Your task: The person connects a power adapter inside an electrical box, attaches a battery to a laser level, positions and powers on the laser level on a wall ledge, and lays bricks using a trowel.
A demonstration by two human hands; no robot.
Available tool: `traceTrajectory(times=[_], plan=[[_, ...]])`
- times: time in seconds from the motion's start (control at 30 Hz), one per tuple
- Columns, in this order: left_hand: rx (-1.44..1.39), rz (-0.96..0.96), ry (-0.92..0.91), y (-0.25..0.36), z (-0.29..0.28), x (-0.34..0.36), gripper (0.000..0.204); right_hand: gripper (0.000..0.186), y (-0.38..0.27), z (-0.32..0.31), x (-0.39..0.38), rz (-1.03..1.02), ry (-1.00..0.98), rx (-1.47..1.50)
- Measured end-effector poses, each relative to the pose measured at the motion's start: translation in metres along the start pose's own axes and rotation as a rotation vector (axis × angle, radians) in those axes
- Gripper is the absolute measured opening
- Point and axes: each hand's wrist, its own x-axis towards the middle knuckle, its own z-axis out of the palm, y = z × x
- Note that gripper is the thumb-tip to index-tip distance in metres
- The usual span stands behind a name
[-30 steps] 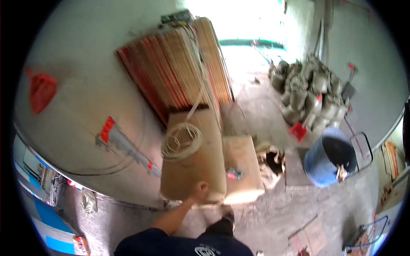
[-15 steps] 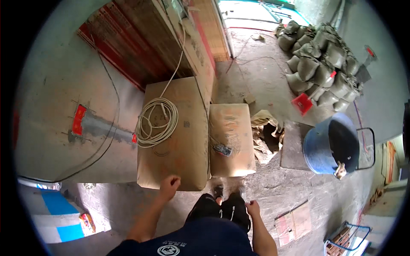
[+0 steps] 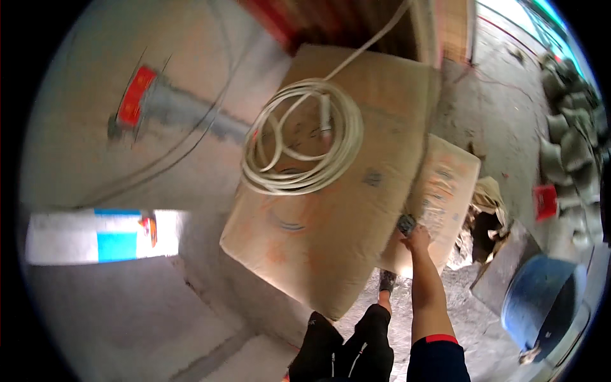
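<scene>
Grip (image 3: 417,238) of the right arm, right down at the small dark object (image 3: 406,224) now, fingers bent against its lower right side! Clenched around it or only touching, I cannot tell; that spot is too blurred. As for the left grip, its state cannot be told from this view. And the dark object sits over the left edge of the smaller brown sack (image 3: 445,191), hard by the right side of the bigger brown sack (image 3: 337,229). Up on that big one, a coil of white cable (image 3: 354,130), loops loosely stacked, one end running off toward the stacked boards (image 3: 350,22) at the top. Bare forearm (image 3: 429,296) straight up from a dark sleeve (image 3: 439,356) with a red edge, and just left of it, legs in black trousers (image 3: 369,344), one dark shoe (image 3: 387,280) close to the sacks. Out to the right, a torn brown bag (image 3: 490,194) gapes open beside the smaller sack, then a flat board (image 3: 509,254), then the blue bucket (image 3: 520,296). Higher up, a red scoop (image 3: 545,202) near the heaped grey bags (image 3: 576,143)!
</scene>
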Motion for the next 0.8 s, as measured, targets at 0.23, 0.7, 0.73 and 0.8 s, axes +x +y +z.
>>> traceTrajectory(times=[0.23,0.7,0.73,0.8], plan=[[-0.458,0.113,-0.115,-0.061,0.067,0.076,0.026,0.042,-0.016,-0.005,-0.049,0.346,-0.029,0.329],[-0.689,0.115,0.124,-0.022,-0.118,0.203,0.021,0.091,-0.226,0.074,-0.312,0.055,-0.088,-0.316],[-0.964,0.111,0.23,-0.019,-0.132,0.198,0.022,0.085,-0.301,0.073,-0.328,-0.09,-0.056,-0.267],[-0.814,0.173,0.323,-0.016,-0.181,0.211,0.024,0.074,-0.47,0.051,-0.373,-0.382,0.006,-0.166]])
